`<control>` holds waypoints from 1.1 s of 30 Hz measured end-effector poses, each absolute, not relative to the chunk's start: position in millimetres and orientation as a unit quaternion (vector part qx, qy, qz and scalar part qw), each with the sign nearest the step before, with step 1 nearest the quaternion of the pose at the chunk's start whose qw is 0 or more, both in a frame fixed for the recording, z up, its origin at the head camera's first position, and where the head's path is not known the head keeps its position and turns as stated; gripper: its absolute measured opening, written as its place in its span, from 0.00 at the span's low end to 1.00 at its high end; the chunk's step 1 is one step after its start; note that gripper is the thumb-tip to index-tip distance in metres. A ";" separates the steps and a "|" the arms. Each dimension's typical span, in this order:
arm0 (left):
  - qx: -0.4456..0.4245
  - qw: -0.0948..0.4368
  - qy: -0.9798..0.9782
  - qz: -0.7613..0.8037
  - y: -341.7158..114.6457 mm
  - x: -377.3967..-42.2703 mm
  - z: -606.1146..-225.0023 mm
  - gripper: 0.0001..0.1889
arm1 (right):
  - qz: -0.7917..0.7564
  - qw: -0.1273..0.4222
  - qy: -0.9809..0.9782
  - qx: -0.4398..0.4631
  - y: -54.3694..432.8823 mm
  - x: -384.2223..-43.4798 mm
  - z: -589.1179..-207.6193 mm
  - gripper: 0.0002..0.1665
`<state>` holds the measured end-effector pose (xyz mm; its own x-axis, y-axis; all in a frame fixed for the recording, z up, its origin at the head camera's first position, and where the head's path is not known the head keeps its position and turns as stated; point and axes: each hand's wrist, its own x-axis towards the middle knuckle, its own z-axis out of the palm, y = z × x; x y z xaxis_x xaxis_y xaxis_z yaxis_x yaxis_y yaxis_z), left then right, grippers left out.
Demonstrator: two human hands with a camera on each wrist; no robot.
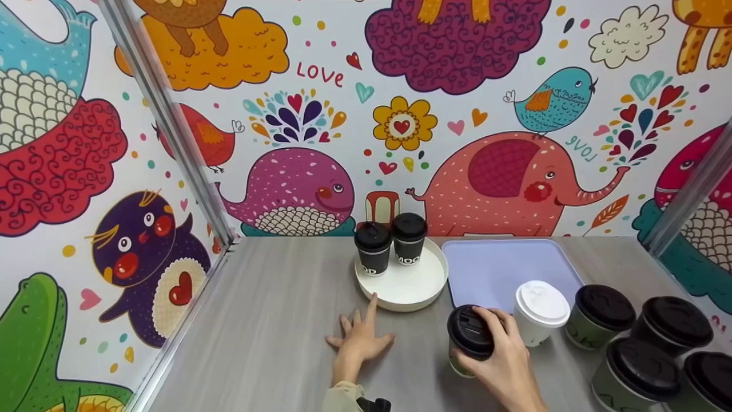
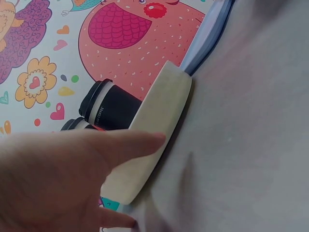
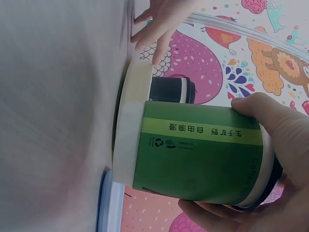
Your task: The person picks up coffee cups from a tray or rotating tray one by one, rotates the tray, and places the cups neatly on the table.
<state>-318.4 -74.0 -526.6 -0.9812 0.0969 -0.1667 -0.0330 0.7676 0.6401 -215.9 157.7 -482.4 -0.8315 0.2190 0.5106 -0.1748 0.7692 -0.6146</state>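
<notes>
Nearest the viewer, on the grey tabletop [image 1: 274,320]: right hand [image 1: 506,366], fingers and thumb curled round a green paper cup [image 1: 470,339] with a black lid, the cup tilted so its lid faces the camera; the right wrist view shows green wall, pale band of print and thumb on the upper side. Left of it: left hand [image 1: 359,337], fingers spread and flat on the tabletop, forefinger tip touching the near rim of a round white tray [image 1: 426,289]. Near right: four more black-lidded green cups [image 1: 643,337] in a cluster. Just beside the held cup, right: white cup [image 1: 540,312] with white lid, standing at the near edge of a lilac rectangular tray [image 1: 492,269]. Farther: two black cups [image 1: 392,243] with black lids, upright, side by side on the far part of the white tray. Farthest: cartoon-animal wall panels [image 1: 503,177].
</notes>
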 end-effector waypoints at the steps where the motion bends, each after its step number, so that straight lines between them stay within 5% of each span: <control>1: 0.018 0.094 0.936 0.340 -74.2 -318.4 -526.6 0.49 | 0.339 0.287 -0.896 -0.013 158.0 -215.6 -482.0 0.46; 33: 0.013 0.100 0.932 0.349 -74.7 -318.5 -526.4 0.48 | 0.325 0.152 -0.932 -0.054 175.1 -210.6 -461.7 0.47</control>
<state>-318.5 -74.7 -526.4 -0.9795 0.0943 -0.1780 -0.0458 0.7560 0.6530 -210.6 175.1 -461.7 -0.9479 0.2000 0.2481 0.0023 0.7829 -0.6222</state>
